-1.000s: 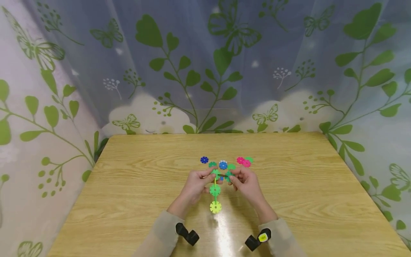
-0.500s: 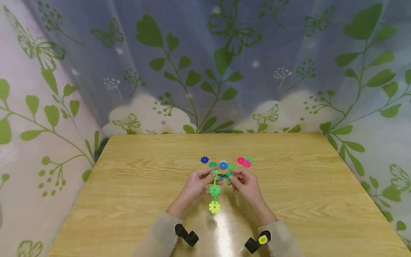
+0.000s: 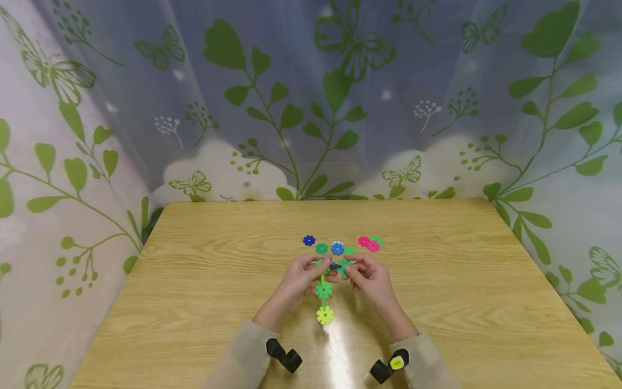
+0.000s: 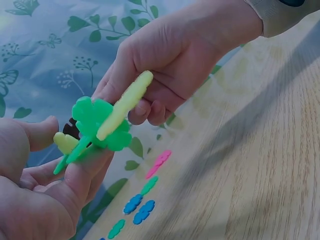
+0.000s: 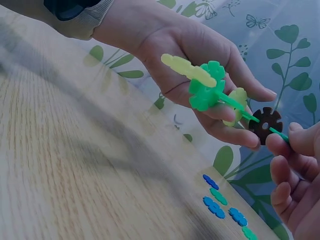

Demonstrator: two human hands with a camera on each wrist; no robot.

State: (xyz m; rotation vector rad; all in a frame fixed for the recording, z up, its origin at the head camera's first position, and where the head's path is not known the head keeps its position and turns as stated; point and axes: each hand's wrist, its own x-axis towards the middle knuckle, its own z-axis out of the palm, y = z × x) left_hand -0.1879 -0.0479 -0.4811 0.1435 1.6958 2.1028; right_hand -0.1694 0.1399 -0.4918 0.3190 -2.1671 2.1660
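My left hand (image 3: 299, 278) grips a chain of notched plastic snowflake discs by its far end, above the table. A yellow disc (image 3: 325, 315) ends the chain nearest me, and a green disc (image 3: 323, 290) comes before it. Between the hands is a brown disc (image 5: 265, 126), joined to the chain on the left hand's side. My right hand (image 3: 370, 274) pinches a dark green disc (image 3: 344, 267) between thumb and fingers. Its edge meets the brown disc's rim; whether it sits in a notch I cannot tell. Fingers partly cover the chain's far end.
Beyond the hands on the wooden table (image 3: 218, 259) lie loose discs: dark blue (image 3: 309, 240), teal (image 3: 322, 248), blue (image 3: 337, 248), green (image 3: 349, 250) and a pink pair (image 3: 372, 246) overlapping a green one. A patterned curtain (image 3: 311, 108) hangs behind the table.
Both hands stay almost in place. The held chain has tilted slightly, so the green disc under my left thumb shows less. The right hand's disc has shifted slightly left.
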